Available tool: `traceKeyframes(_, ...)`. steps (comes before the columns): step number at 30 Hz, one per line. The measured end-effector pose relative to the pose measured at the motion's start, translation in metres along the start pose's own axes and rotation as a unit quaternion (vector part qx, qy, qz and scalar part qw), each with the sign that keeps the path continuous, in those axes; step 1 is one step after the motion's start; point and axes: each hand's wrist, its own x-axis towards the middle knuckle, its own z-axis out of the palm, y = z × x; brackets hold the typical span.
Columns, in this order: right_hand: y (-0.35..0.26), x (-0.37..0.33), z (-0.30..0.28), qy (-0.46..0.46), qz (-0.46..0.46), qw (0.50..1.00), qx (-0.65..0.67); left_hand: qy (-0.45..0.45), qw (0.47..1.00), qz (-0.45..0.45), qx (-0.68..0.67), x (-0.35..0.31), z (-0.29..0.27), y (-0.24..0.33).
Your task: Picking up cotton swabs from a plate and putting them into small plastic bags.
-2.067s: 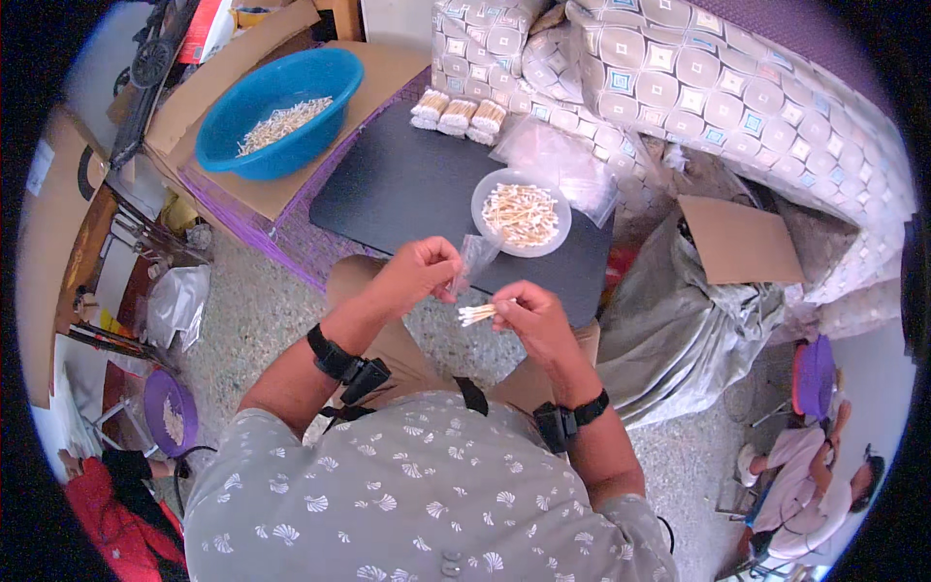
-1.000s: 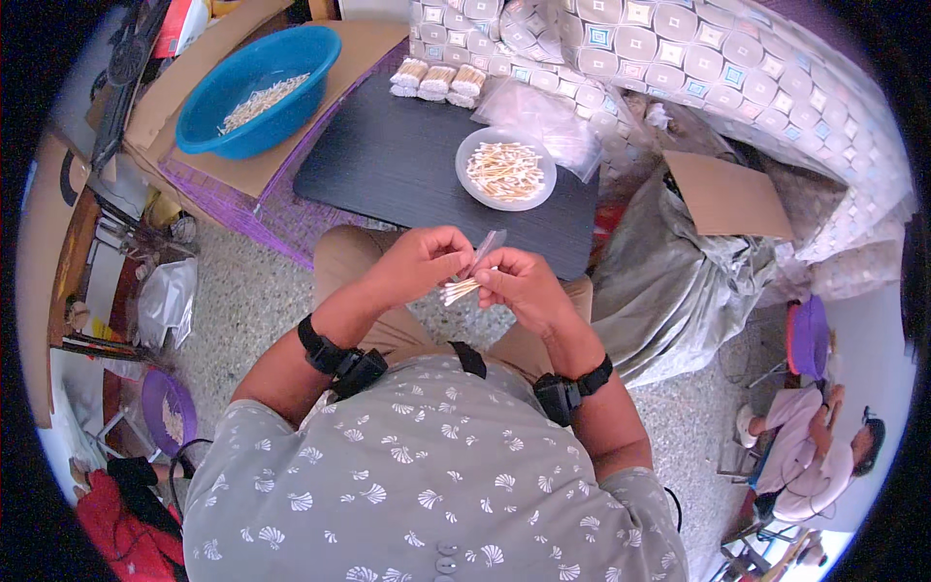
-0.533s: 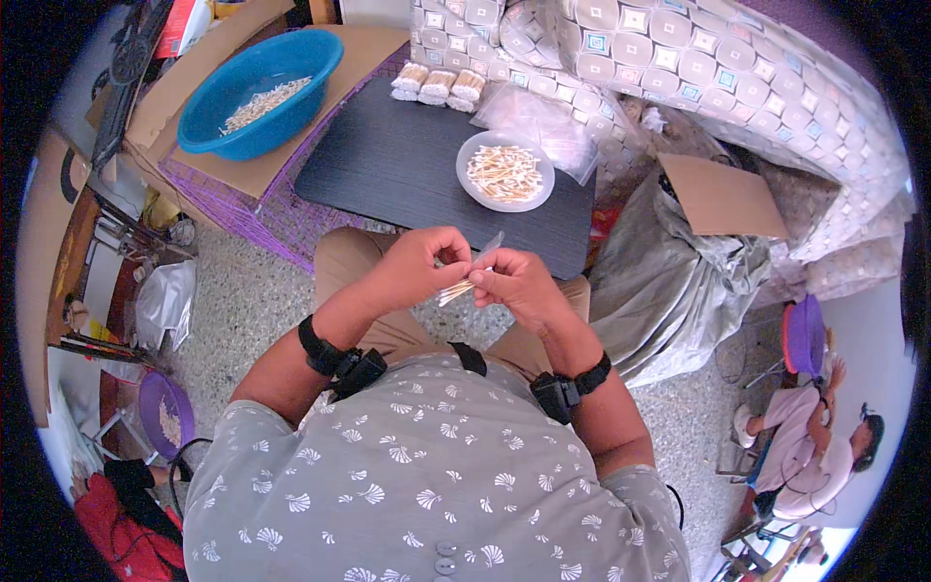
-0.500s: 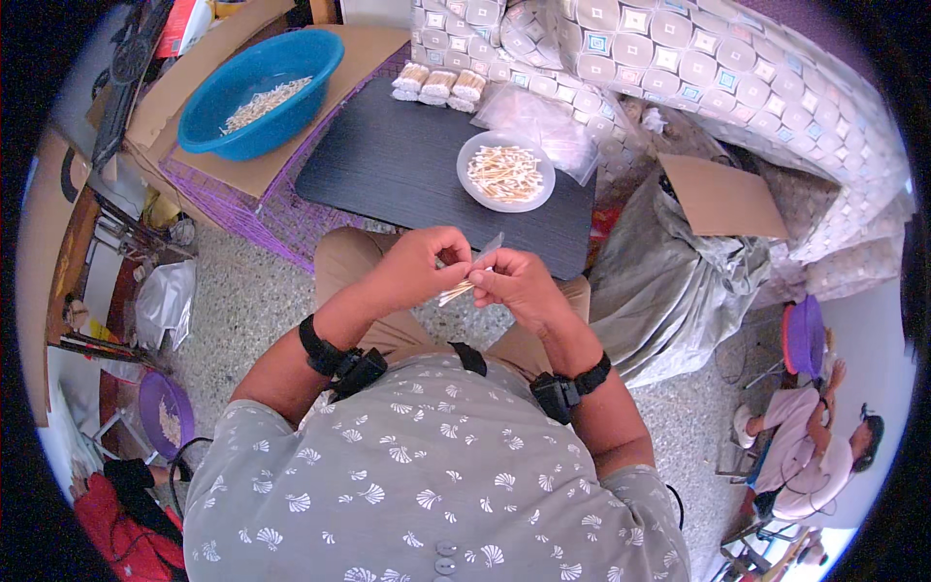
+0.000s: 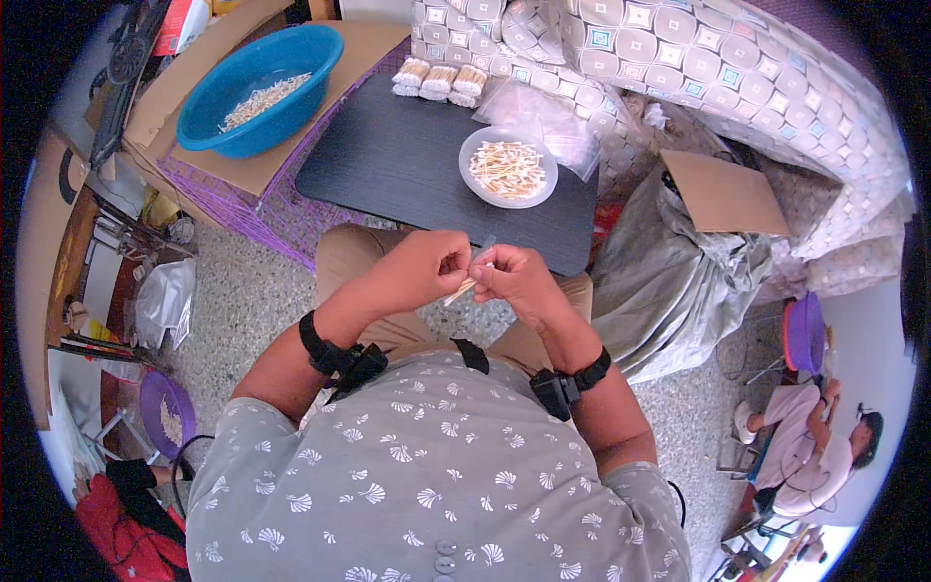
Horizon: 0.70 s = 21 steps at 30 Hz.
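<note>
Above my lap, my left hand point(image 5: 419, 268) and my right hand point(image 5: 519, 281) meet, fingertips pinched together around a small clear plastic bag point(image 5: 489, 242) with a few cotton swabs point(image 5: 460, 291). The swabs' ends stick out below the fingers; much of the bag is hidden by my hands. Just beyond, on a black tabletop point(image 5: 388, 160), stands a white plastic bowl point(image 5: 467, 180) heaped with loose cotton swabs point(image 5: 507, 167). Behind it lie packed bundles of cotton swabs point(image 5: 439, 80) and a pile of flat clear plastic bags point(image 5: 553, 121).
At far left, a blue basin point(image 5: 208, 121) holding swabs rests on cardboard. A grey cloth-covered heap point(image 5: 669, 281) with a cardboard sheet point(image 5: 725, 192) stands to the right. One person point(image 5: 810, 446) sits at far right; a red-clothed person point(image 5: 121, 524) is at lower left.
My hands stay together in nearly the same place. The bag's clear end shows less above the fingers. The person at far right has drawn an arm in.
</note>
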Motion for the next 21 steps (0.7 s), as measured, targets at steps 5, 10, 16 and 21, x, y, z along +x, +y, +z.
traceKeyframes(5,0.008,0.002,-0.007,-0.010,-0.003,1.000,0.000,0.069,0.996,-0.045,-0.015,-0.002,0.001,-0.011)
traceKeyframes(10,0.004,0.000,-0.013,-0.009,0.030,0.998,-0.050,0.110,0.992,-0.062,-0.006,-0.003,0.000,-0.018)
traceKeyframes(16,-0.001,-0.002,-0.019,-0.017,0.047,0.997,-0.051,0.059,0.996,-0.033,-0.051,-0.004,0.000,-0.013)
traceKeyframes(21,0.005,-0.001,-0.027,-0.037,0.029,0.998,-0.035,0.032,0.966,0.219,0.131,0.004,-0.018,-0.013)
